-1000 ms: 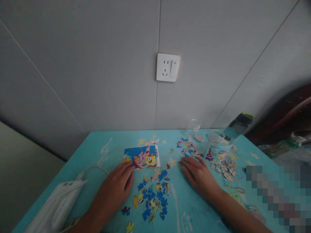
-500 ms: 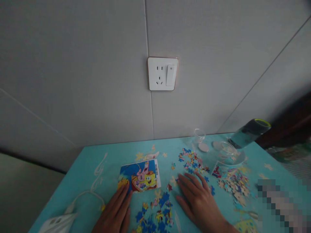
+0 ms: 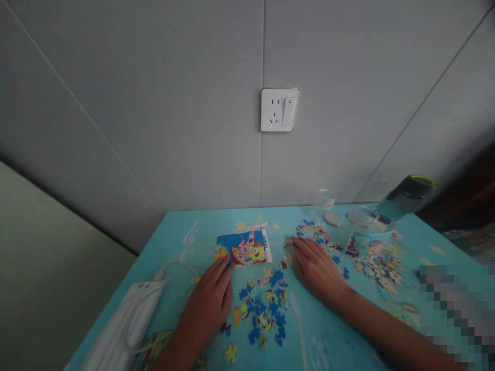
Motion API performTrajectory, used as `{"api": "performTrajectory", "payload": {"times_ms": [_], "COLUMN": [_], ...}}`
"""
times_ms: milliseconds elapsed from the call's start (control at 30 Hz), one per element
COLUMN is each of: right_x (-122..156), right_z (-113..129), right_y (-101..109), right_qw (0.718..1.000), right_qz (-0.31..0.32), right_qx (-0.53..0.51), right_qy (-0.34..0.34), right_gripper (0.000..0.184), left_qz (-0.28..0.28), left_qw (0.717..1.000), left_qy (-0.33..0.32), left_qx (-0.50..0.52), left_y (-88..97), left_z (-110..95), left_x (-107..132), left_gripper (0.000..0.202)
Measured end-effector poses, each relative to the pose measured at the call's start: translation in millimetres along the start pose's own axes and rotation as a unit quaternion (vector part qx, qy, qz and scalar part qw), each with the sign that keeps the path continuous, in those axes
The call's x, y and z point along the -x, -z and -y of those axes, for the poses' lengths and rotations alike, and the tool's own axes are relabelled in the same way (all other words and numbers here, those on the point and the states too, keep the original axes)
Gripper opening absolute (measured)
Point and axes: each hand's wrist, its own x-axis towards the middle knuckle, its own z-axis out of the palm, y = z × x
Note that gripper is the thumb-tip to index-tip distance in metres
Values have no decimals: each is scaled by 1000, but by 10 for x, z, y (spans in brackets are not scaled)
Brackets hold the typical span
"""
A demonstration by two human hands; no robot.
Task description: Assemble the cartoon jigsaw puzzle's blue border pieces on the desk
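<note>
My left hand (image 3: pixel 211 293) lies flat with its fingers stretched out, the fingertips on the lower left corner of a picture card (image 3: pixel 247 248) that shows cartoon figures on blue. My right hand (image 3: pixel 317 267) reaches across the table with straight fingers lying close together. Its fingertips touch or nearly touch a small jigsaw piece (image 3: pixel 288 242); I see no grip on it, and the thumb is hidden. Between and below my hands lies a loose group of blue and yellow jigsaw pieces (image 3: pixel 266 308). More jigsaw pieces (image 3: pixel 314 230) are spread just beyond my right hand.
On the right, a pile of jigsaw pieces (image 3: pixel 382 270) lies before a clear tub (image 3: pixel 369 239) with a printed label. Behind stand a small clear cup (image 3: pixel 327 200) and a dark-topped bottle (image 3: pixel 408 196). A white power strip (image 3: pixel 129 319) with a cable occupies the left edge.
The view has shifted, showing more of both forearms. My right hand has moved forward and its spread fingers have drawn together by the small piece. My left hand stays on the card's corner.
</note>
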Motion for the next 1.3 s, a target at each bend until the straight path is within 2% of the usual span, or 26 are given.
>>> {"api": "performTrajectory", "payload": {"times_ms": [167, 267, 333, 433, 567, 700, 900, 1167, 1300], "right_x": [-92, -66, -57, -47, -10, 18, 34, 42, 50], "right_z": [49, 93, 135, 150, 10, -155, -212, -247, -176], "right_y": [17, 56, 67, 60, 52, 50, -13, -55, 40], "right_qw": [999, 999, 998, 997, 997, 995, 994, 997, 997], "right_qz": [6, 6, 27, 55, 57, 58, 41, 23, -2], "right_qx": [5, -32, -55, -48, -7, 8, 14, -13, -25], "right_qy": [-43, -14, 16, 3, -57, -84, -96, -75, -66], "right_gripper": [33, 38, 41, 40, 38, 38, 38, 36, 35], "left_qz": [-19, -21, -20, -19, -10, 18, 50, 16, 33], "left_qw": [999, 999, 999, 999, 999, 999, 996, 997, 997], "left_qy": [0, -3, -2, -1, -4, -35, -81, -57, -56], "left_qx": [35, 36, 35, 41, 33, -6, -3, 55, 44], "left_y": [37, 29, 29, 43, 68, 109, 129, 197, 256], "left_z": [-19, -14, -14, -17, -32, -56, -8, 10, -15], "left_x": [-55, -71, -81, -91, -126, -260, -446, -334, -326], "left_gripper": [42, 42, 41, 41, 41, 46, 49, 48, 40]}}
